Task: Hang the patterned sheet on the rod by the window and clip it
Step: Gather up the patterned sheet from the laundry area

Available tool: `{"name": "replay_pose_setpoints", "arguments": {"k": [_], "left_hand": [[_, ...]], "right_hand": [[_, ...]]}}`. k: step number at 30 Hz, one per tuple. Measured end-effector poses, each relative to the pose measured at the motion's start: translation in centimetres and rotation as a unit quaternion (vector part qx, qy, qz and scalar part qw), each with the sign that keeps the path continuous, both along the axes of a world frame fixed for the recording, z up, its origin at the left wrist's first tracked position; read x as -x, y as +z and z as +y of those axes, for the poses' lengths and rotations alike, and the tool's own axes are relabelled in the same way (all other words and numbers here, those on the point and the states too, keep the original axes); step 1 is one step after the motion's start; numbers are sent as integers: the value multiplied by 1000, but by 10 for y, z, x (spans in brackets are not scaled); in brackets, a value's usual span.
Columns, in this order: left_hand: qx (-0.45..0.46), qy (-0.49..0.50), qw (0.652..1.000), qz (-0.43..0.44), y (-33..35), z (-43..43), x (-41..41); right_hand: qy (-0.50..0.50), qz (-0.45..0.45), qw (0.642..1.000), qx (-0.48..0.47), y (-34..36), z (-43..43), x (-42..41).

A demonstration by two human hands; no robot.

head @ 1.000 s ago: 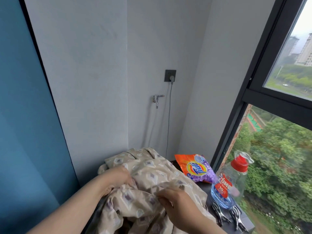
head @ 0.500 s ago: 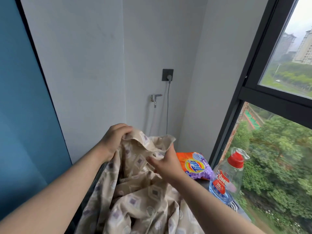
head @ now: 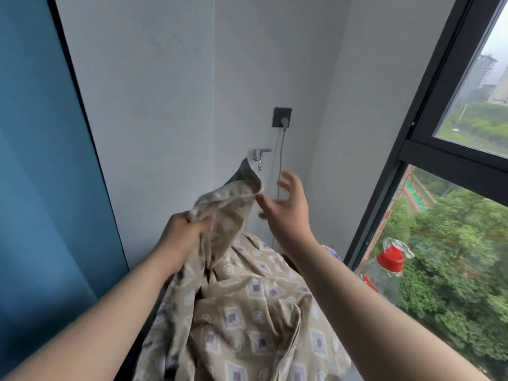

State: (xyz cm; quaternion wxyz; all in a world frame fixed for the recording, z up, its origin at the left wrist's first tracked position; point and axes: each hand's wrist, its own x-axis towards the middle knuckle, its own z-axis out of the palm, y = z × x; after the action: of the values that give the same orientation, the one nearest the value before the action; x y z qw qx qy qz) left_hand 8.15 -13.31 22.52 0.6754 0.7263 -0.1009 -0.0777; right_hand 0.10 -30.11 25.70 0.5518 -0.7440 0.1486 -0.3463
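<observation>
At the far left a blue panel (head: 46,188) runs down the side of my view, edged by a dark strip where it meets the pale grey wall (head: 143,105). In front of that wall my left hand (head: 184,229) is raised, fingers curled tight round a bunched edge of the patterned sheet (head: 247,312), a beige cloth printed with purple squares and small rings. One corner of the cloth (head: 246,176) sticks up above my fist, blurred, and overlaps the wall just below the tap. The rest of the sheet hangs from my grip and lies heaped between my forearms, down to the bottom edge of the view; what it rests on is hidden beneath it. Behind the raised corner a chrome tap (head: 261,154) juts from the wall, and above it sits a dark socket (head: 282,116) with a grey plug and cable running down. My right hand (head: 286,204) is just right of the raised corner, fingers spread and loosely bent, holding nothing; whether its fingertips touch the cloth edge I cannot tell. Further right, past my forearm, stands a clear bottle with a red cap (head: 390,268), close to the black window frame (head: 428,149), with green trees and buildings outside.
</observation>
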Motion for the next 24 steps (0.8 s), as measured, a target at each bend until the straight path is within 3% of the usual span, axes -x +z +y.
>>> {"name": "replay_pose_setpoints", "arguments": {"k": [1,3,5,7,9,11,13,17,19,20,23,24], "left_hand": [[43,29,998,39,0,4,-6],[108,73,986,100,-2,11,-17],[124,78,981,129,-4,13,-25],[121,63,982,128,-4,12,-27],[126,49,984,117,-2,10,-26],[136,57,984,101,6,12,-28],[173,87,978,84,17,23,-40],[270,124,955,25,47,61,-76],[312,115,943,0,59,79,-92],[323,102,941,-8,62,85,-99],[314,-13,949,19,62,88,-99],[300,-52,952,31,57,83,-93]], "right_hand": [[-33,54,995,79,-25,-4,14],[66,111,953,275,-89,1,51],[202,169,841,472,-146,22,87],[215,247,765,554,-190,35,104],[198,314,737,565,-201,40,108],[142,372,758,517,-194,30,104],[151,439,743,482,-176,16,96],[28,415,836,357,-122,-6,101],[11,424,848,318,-112,-20,115],[36,475,821,313,-112,-24,121],[162,609,689,358,-111,-20,123],[189,614,680,355,-107,-16,114]]}}
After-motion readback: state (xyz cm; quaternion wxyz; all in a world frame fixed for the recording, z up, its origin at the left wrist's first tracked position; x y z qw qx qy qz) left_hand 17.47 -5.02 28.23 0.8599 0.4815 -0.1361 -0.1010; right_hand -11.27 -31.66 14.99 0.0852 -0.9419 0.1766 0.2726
